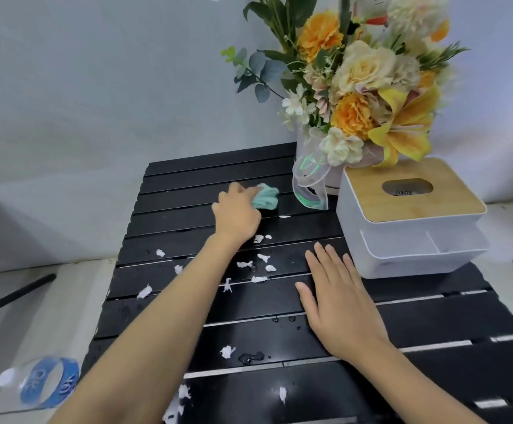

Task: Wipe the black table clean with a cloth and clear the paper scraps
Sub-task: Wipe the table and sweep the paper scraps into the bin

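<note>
A left hand (237, 216) grips a bunched teal cloth (266, 196) on the far part of the black table (432, 325), near the flowers (362, 71). The right hand (342, 304) lies flat, fingers straight, beside a tissue box (402, 240). Paper scraps (244, 264) dot the nearer slats.

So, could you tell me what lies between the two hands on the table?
In the head view, a few white paper scraps lie on the black table between the left hand, gripping the cloth, and the flat right hand.
</note>
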